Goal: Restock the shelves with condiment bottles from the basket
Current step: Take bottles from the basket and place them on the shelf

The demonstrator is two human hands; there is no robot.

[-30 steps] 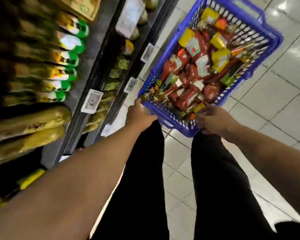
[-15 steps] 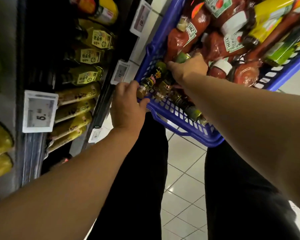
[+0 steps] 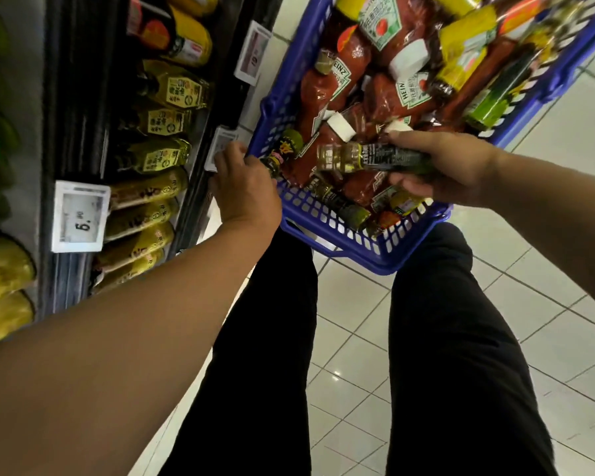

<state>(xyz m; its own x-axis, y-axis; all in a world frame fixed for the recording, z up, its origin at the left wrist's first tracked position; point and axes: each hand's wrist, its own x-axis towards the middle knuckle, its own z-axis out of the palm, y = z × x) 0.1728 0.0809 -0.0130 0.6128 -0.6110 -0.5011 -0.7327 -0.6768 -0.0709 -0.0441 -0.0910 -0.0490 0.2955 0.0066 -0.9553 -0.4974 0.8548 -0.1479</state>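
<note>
Left hand [image 3: 244, 194] curled, right hand [image 3: 450, 166] curled in a grip, both arms outstretched

The basket [image 3: 327, 214] is bright blue plastic with a square grid pattern of holes in its walls. Inside it, mostly deep red ketchup bottles [image 3: 327, 87] with white caps and white-and-green labels, and toward the far side of the basket a couple of yellow-labelled bottles [image 3: 461, 60]. Hovering over the basket's near edge is a small bottle [image 3: 375, 158], pale yellowish-clear at one end with a black label covered in white print. Left of the basket, the shelf bottles [image 3: 165, 94] are yellow-gold with yellow labels, and the price tags [image 3: 79, 221] are white. Floor tiles [image 3: 358, 338] by the basket are white with dark grout lines, and the trousers [image 3: 461, 372] are plain black.
</note>
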